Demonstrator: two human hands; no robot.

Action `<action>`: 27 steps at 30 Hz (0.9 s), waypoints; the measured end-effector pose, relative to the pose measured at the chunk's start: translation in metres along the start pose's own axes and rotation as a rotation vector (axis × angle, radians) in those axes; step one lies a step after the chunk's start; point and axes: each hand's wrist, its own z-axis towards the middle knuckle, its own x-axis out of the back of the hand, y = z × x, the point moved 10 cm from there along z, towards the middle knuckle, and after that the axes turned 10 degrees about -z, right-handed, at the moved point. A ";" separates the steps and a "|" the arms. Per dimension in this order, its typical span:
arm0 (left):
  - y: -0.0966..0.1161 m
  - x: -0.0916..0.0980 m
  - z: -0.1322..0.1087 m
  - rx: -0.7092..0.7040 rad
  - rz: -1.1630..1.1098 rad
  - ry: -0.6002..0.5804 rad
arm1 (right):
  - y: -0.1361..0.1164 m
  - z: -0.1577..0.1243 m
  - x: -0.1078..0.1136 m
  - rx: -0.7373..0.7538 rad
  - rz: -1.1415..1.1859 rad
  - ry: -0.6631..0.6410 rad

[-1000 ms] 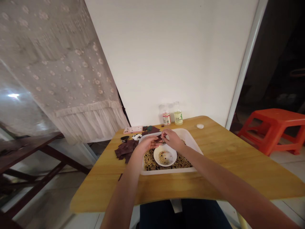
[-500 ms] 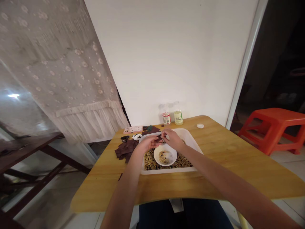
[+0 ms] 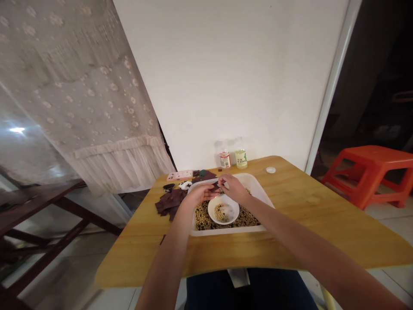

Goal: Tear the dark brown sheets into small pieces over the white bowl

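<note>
Sharing a quick look at this setup: a big wooden table point(image 3: 306, 215) fills the lower part of the view, with a lacy white curtain point(image 3: 80, 86) hanging well left of the white plastic tray point(image 3: 230, 231), which is my landmark for everything else. Off to the right of the tray, well apart from it and past the table edge, sits a red plastic stool point(image 3: 368, 172). The tray is packed with mixed beans point(image 3: 206, 219), mostly tan with dark ones among them, and a white bowl point(image 3: 223, 221) sits in the middle of them holding a small heap of tan beans. Just left of the tray lies a pile of dark brown scraps point(image 3: 171, 203), and a pink flat case point(image 3: 180, 175) is behind that pile. Behind the tray stand two small plastic bottles point(image 3: 232, 159), and a white bottle cap point(image 3: 271, 170) lies behind it to the right. Right over the tray and bowl, the left hand point(image 3: 200, 194) and right hand point(image 3: 234, 189) come together, fingertips closed in a narrow pinch on a small dark brown piece point(image 3: 214, 186), above the tray's far half. Can't tell which hand is carrying more of it.
</note>
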 end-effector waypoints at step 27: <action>0.003 -0.002 -0.004 -0.015 -0.020 0.008 | -0.001 0.000 0.001 0.001 0.006 0.003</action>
